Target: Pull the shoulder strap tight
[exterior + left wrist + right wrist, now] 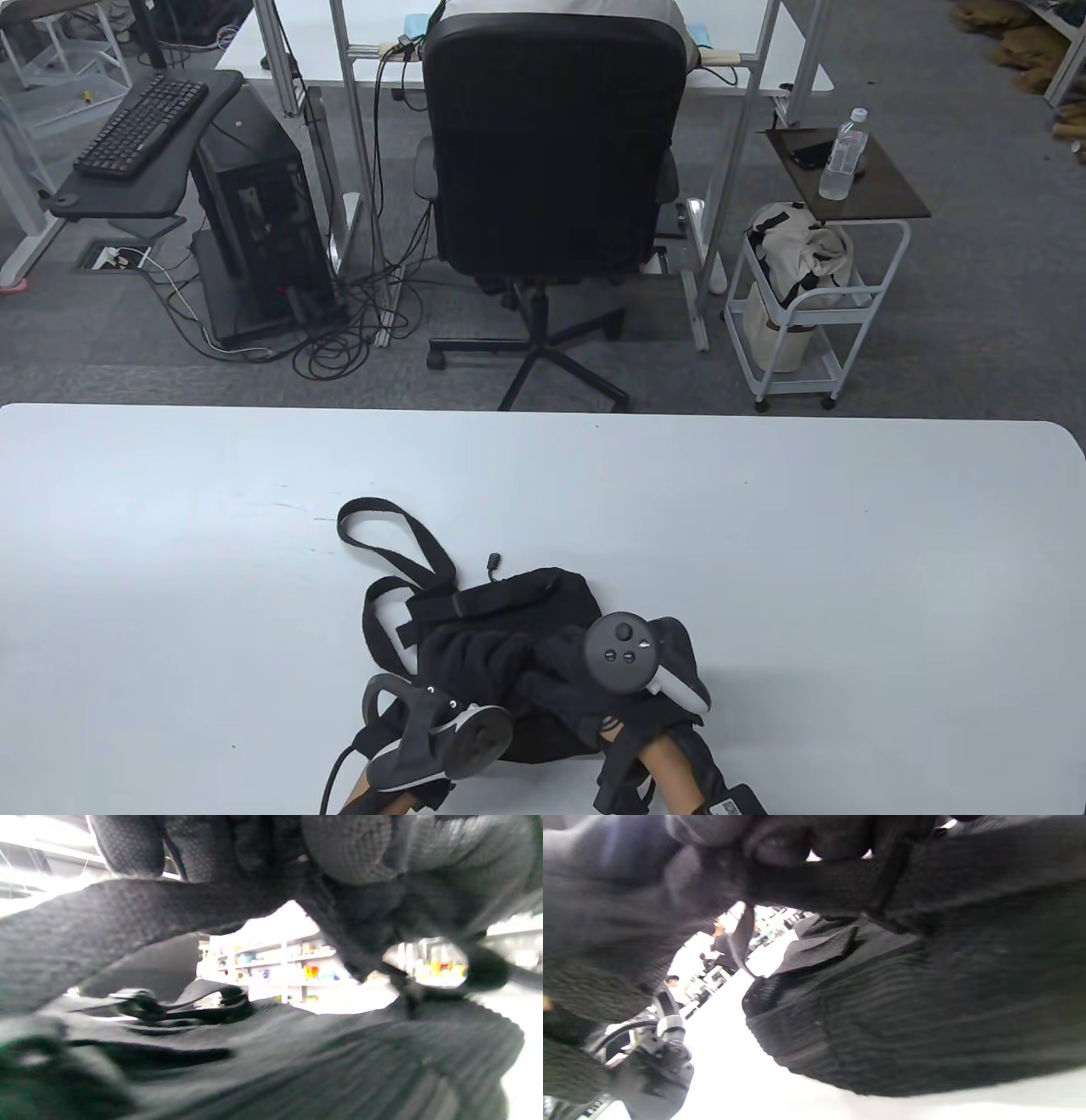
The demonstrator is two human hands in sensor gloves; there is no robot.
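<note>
Left hand (462,671) and right hand (577,671) sit close together, both with gloved fingers (348,849) curled tight, forearms entering from below.

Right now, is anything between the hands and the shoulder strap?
Nothing visible. Both the left hand and right hand are already on the backpack, and each wrist view shows gloved fingers curled round a strap. The far strap loop lies free on the table.

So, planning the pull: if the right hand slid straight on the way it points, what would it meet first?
Probably the left hand, which sits close beside the right hand on the black backpack. Depth is unclear, so the bag's fabric may come first.
</note>
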